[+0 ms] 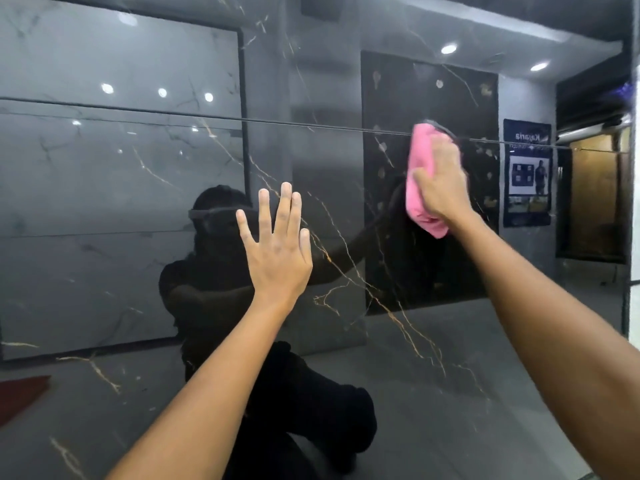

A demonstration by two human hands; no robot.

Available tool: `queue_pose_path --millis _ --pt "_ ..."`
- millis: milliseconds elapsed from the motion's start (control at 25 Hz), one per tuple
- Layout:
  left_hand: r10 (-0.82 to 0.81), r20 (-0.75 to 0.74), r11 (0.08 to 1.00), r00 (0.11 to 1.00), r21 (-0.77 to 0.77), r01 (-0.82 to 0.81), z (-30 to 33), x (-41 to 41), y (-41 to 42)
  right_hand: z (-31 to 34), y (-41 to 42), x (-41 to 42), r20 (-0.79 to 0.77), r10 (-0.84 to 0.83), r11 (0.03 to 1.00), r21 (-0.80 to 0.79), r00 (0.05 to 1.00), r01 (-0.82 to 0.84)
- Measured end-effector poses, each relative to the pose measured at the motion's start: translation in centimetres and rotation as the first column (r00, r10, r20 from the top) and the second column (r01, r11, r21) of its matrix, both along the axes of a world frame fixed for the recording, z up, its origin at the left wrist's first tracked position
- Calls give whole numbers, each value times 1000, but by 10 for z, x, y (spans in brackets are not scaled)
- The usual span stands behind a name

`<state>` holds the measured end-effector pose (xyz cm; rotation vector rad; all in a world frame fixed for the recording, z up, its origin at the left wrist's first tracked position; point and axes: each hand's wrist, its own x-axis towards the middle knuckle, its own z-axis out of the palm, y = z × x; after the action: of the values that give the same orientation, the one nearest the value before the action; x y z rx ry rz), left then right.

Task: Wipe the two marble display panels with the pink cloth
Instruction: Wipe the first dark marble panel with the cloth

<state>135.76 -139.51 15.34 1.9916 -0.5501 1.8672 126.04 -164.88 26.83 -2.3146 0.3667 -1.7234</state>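
Note:
A glossy dark marble panel (pixel 114 271) with gold veins fills the head view. A thin horizontal seam crosses it, and another dark marble panel (pixel 311 46) stands above that seam. My right hand (pixel 441 187) presses the pink cloth (pixel 420 157) flat against the lower panel at upper right, just under the seam, with the thumb hooked over the cloth's edge. My left hand (pixel 278 251) rests flat on the lower panel at centre, fingers straight and spread, holding nothing.
The polished surface mirrors the room behind me: ceiling lights, other display slabs, a blue poster, and a person in dark clothes. The panel's right edge (pixel 623 306) runs down the far right of the view.

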Motion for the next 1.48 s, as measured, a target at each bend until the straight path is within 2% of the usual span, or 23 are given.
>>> queue_pose_path --millis 80,160,240,320,360,440,520,560,600,640,720,760,800,840,920,1000,1040,1080,1200,1320,1360,1400,1480 --pt "-118 -8 985 993 -125 116 10 -11 -12 -25 1 2 24 -108 983 151 994 103" --pt "-246 2 946 969 -217 241 22 -28 -40 -77 32 17 92 -45 960 -270 995 68" --pt "-336 23 916 942 -225 332 33 -42 -75 -129 32 18 -37 -14 685 -728 999 -17" --pt "-348 6 915 937 -217 341 39 -46 -106 -137 -33 12 -15 -115 600 -798 993 58" --pt "-325 -29 923 945 -229 310 38 -44 -115 -131 -73 9 46 -162 701 -698 986 148" --pt "-210 -96 955 973 -234 183 30 -35 -130 -101 -148 -6 65 -248 955 -152 966 256" --pt "-49 -118 980 992 -199 25 15 -27 -142 -76 -175 -17 103 -191 920 366 976 141" --pt "12 -117 981 993 -189 -34 11 -23 -146 -71 -165 -13 147 -156 926 365 977 93" --pt "46 -122 978 991 -194 -69 11 -21 -147 -72 -146 -3 226 -108 981 180 968 67" --pt "58 -133 975 989 -205 -85 12 -19 -147 -82 -119 8 222 -7 984 -174 975 46" --pt "82 -135 976 987 -192 -107 14 -20 -143 -110 -80 17 -39 155 559 -820 987 -120" --pt "100 -134 977 986 -174 -123 14 -21 -143 -105 -87 17 -125 125 364 -917 984 -163" --pt "113 -137 977 984 -163 -135 12 -22 -143 -87 -106 20 -86 122 313 -942 989 -121" --pt "124 -144 976 982 -162 -147 11 -23 -145 -63 -126 20 -3 126 442 -895 992 -59" --pt "134 -164 973 977 -168 -161 9 -24 -148 -9 -156 13 157 99 847 -531 983 -1" --pt "137 -174 973 975 -159 -165 8 -24 -149 23 -140 8 215 100 976 -209 972 -54" --pt "139 -174 975 975 -148 -165 7 -24 -148 20 -117 12 222 165 954 -283 961 -99" --pt "140 -174 976 975 -139 -165 7 -24 -147 5 -96 18 191 242 877 -463 951 -130" --pt "129 -170 982 977 -112 -149 7 -24 -144 -112 -81 25 -111 233 404 -892 966 -200" --pt "113 -180 985 977 -110 -134 3 -26 -143 -175 -121 4 -326 -12 -28 -945 945 -326" --pt "106 -181 986 978 -111 -127 3 -27 -144 -157 -136 3 -307 16 -76 -949 952 -305" --pt "102 -181 986 978 -110 -124 3 -28 -145 -128 -150 3 -237 87 5 -971 968 -238" --pt "106 -182 986 978 -108 -127 6 -28 -145 -58 -174 5 -5 205 504 -857 979 -110"
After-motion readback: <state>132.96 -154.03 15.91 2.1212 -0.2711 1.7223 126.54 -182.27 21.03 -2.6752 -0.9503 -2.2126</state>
